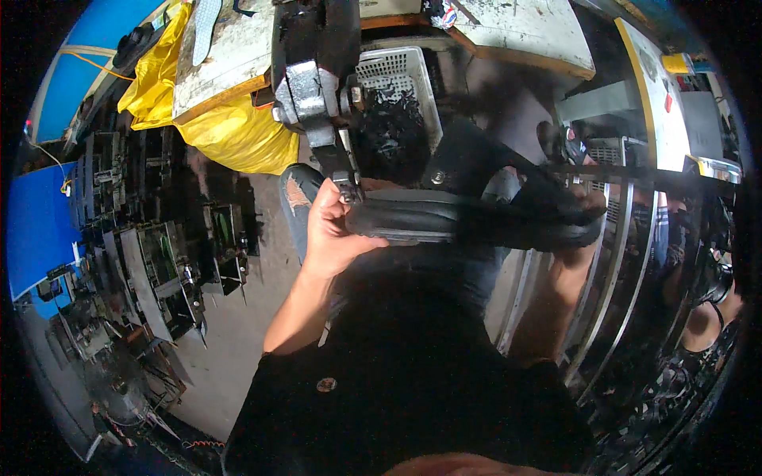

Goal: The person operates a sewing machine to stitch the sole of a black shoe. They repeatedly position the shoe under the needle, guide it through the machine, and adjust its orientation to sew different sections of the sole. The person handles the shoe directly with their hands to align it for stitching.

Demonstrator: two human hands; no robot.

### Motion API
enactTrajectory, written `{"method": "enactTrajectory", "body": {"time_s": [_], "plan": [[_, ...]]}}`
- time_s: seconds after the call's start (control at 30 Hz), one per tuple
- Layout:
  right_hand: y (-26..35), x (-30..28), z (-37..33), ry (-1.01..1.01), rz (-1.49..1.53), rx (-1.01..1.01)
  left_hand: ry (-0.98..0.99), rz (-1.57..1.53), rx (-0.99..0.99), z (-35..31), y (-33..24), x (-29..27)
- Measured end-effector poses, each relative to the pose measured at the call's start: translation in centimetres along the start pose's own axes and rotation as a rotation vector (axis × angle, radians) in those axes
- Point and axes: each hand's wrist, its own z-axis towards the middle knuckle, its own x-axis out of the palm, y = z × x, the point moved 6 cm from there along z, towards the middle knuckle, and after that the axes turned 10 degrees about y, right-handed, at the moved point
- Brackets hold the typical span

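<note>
A black sandal (pixel 413 220) lies crosswise in front of my body, its thick sole edge facing me. Wide straps with a round metal snap rise from its far side. My left hand (pixel 327 234) grips the sandal's left end, thumb up by the machine tip and fingers beneath the sole. At the other end my right hand (pixel 578 246) holds the sandal; it is in shadow and partly hidden behind the sole. A dark machine arm (pixel 317 87) with a narrow metal tip comes down from above, right beside my left thumb and the sandal's end. Whether the tip touches the sole I cannot tell.
Behind the machine arm stands a white plastic basket (pixel 421 67) with black scraps. White worktops (pixel 524 36) flank it. A yellow bag (pixel 246 139) hangs at the left. Metal racks (pixel 163 278) stand on the left floor; metal rails (pixel 615 293) run along my right.
</note>
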Motion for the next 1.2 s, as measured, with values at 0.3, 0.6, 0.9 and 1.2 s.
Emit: {"method": "enactTrajectory", "body": {"time_s": [0.3,0.6,0.9,1.2], "plan": [[0.6,3.1,2.5,0.056,-0.324,0.070,-0.154,-0.019,0.045,-0.3,-0.4,-2.5],[-3.5,7.0,5.3,0.187,-0.198,0.126,-0.103,0.032,0.146,-1.4,-2.8,-6.5],[-6.1,11.9,7.3,0.293,-0.165,0.174,-0.227,0.109,0.129,-3.0,-4.5,-9.9],[-7.9,15.3,7.8,0.382,-0.062,0.096,-0.356,0.136,0.061,-3.3,-3.9,-12.3]]}}
